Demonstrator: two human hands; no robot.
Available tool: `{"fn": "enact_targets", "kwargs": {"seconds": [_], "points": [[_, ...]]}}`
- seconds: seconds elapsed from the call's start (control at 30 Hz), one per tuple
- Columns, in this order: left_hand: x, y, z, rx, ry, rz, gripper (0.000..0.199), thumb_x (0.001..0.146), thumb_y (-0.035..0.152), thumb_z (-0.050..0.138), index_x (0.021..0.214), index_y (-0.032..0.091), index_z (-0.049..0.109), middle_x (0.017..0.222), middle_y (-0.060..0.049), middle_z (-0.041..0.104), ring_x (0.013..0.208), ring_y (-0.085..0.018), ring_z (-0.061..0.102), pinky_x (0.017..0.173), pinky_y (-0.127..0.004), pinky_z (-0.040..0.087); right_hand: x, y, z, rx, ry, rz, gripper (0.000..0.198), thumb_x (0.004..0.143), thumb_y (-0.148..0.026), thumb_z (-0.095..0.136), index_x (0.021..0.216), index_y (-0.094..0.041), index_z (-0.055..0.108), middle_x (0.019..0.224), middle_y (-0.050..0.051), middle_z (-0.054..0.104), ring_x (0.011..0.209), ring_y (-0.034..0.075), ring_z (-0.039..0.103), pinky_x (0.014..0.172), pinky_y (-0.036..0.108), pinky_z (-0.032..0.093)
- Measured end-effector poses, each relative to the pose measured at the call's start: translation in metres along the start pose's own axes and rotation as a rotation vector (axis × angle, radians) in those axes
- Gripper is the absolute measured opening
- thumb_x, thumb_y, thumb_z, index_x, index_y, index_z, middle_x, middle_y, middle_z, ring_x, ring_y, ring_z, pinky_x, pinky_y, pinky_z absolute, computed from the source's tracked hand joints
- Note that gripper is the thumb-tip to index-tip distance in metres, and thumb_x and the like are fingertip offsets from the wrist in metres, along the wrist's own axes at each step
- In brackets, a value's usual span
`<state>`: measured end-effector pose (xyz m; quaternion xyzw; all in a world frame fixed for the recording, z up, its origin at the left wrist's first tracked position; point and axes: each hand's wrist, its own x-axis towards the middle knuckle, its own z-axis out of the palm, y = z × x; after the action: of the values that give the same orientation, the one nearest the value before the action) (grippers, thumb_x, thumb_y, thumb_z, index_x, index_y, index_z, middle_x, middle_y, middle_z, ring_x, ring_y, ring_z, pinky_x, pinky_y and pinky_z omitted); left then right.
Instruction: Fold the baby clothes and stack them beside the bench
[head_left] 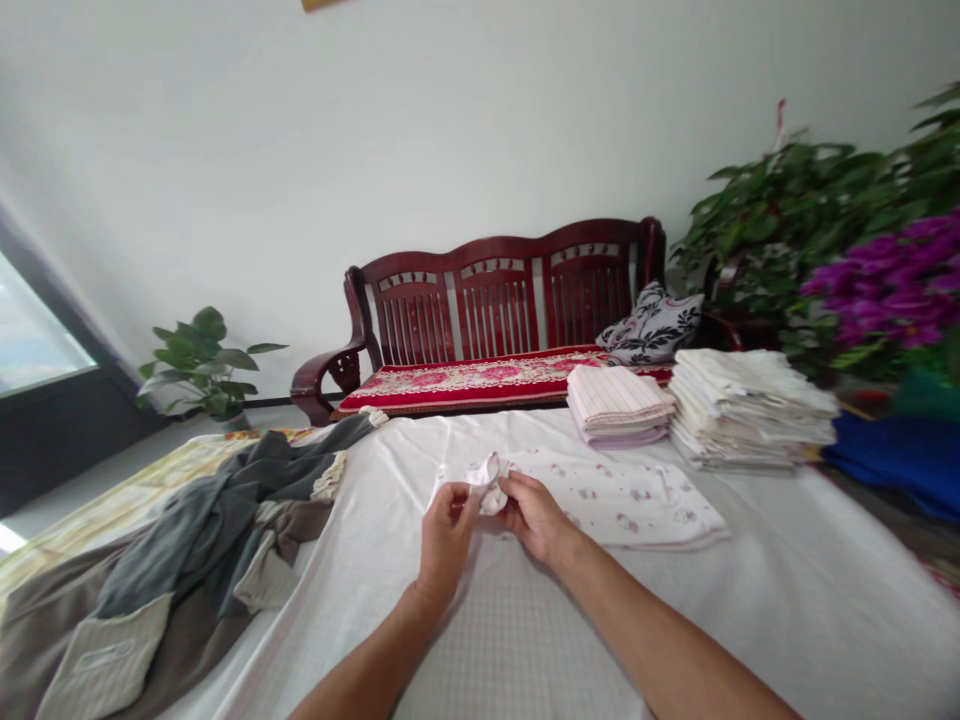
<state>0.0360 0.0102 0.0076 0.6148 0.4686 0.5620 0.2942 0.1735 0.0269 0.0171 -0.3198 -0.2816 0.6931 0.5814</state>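
Note:
A white garment with a small reddish-grey print (630,500) lies flat on the white cloth (510,620), its left end bunched up and lifted a little. My left hand (448,530) pinches the bunched white edge between thumb and fingers. Close beside it, my right hand (534,512) grips the same gathered part from the other side. The rest of the garment stretches out to the right, behind my right wrist. Which part of the garment is bunched, I cannot tell for sure.
Behind the garment stand a short pile of striped folded clothes (621,400) and a taller cream pile (750,410). Grey and brown clothes (202,540) lie heaped at left. Farther back are a wooden bench (495,300), a patterned cushion (652,325), a potted plant (202,365) and purple flowers (892,280).

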Motion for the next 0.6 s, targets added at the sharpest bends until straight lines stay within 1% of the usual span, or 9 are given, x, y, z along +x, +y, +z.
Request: {"fn": "enact_targets", "kwargs": {"seconds": [0.07, 0.13, 0.27, 0.37, 0.5, 0.6], "points": [[0.0016, 0.0002, 0.0003, -0.065, 0.062, -0.019, 0.024, 0.088, 0.043, 0.062, 0.087, 0.019, 0.064, 0.08, -0.002, 0.068, 0.073, -0.016, 0.064, 0.069, -0.027, 0.05, 0.0005, 0.0003, 0.0006, 0.018, -0.009, 0.008, 0.012, 0.067, -0.02, 0.071, 0.078, -0.017, 0.065, 0.071, 0.003, 0.072, 0.066, 0.018, 0.067, 0.06, 0.027, 0.057], [0.002, 0.001, 0.0003, -0.07, 0.079, 0.001, 0.026, 0.088, 0.045, 0.063, 0.089, 0.019, 0.064, 0.082, -0.003, 0.069, 0.074, -0.017, 0.065, 0.07, -0.028, 0.052, 0.0016, 0.0014, 0.0009, 0.034, -0.016, 0.01, 0.01, 0.069, -0.017, 0.069, 0.079, -0.017, 0.066, 0.07, 0.003, 0.072, 0.067, 0.018, 0.068, 0.06, 0.027, 0.058], [-0.0014, 0.0032, 0.001, 0.006, 0.041, 0.094, 0.023, 0.089, 0.041, 0.063, 0.097, 0.02, 0.067, 0.094, -0.005, 0.072, 0.084, -0.018, 0.067, 0.076, -0.03, 0.053, 0.0052, 0.0046, 0.0004, 0.064, -0.011, 0.014, 0.007, 0.072, -0.016, 0.069, 0.078, -0.016, 0.066, 0.07, 0.003, 0.07, 0.064, 0.016, 0.066, 0.059, 0.025, 0.057], [-0.0045, 0.004, 0.0021, 0.043, 0.005, 0.137, 0.021, 0.091, 0.039, 0.061, 0.099, 0.02, 0.067, 0.097, -0.006, 0.071, 0.088, -0.019, 0.066, 0.077, -0.029, 0.053, 0.0068, 0.0052, -0.0003, 0.074, -0.002, 0.025, 0.007, 0.073, -0.016, 0.07, 0.078, -0.015, 0.065, 0.07, 0.002, 0.069, 0.062, 0.015, 0.065, 0.058, 0.024, 0.057], [-0.0057, 0.0044, 0.0032, 0.017, 0.006, 0.109, 0.022, 0.091, 0.04, 0.061, 0.098, 0.02, 0.065, 0.097, -0.006, 0.069, 0.087, -0.019, 0.065, 0.079, -0.03, 0.053, 0.0041, 0.0004, 0.0009, 0.075, 0.03, 0.023, 0.008, 0.071, -0.015, 0.071, 0.078, -0.016, 0.066, 0.07, 0.002, 0.069, 0.063, 0.014, 0.065, 0.058, 0.023, 0.056], [-0.005, 0.0049, 0.0035, -0.059, 0.033, 0.057, 0.025, 0.092, 0.044, 0.059, 0.095, 0.019, 0.063, 0.092, -0.005, 0.069, 0.084, -0.018, 0.065, 0.08, -0.031, 0.052, -0.0012, -0.0046, 0.0037, 0.061, 0.035, 0.019, 0.017, 0.066, -0.014, 0.073, 0.082, -0.016, 0.068, 0.076, 0.002, 0.072, 0.067, 0.013, 0.066, 0.06, 0.022, 0.056]]}}
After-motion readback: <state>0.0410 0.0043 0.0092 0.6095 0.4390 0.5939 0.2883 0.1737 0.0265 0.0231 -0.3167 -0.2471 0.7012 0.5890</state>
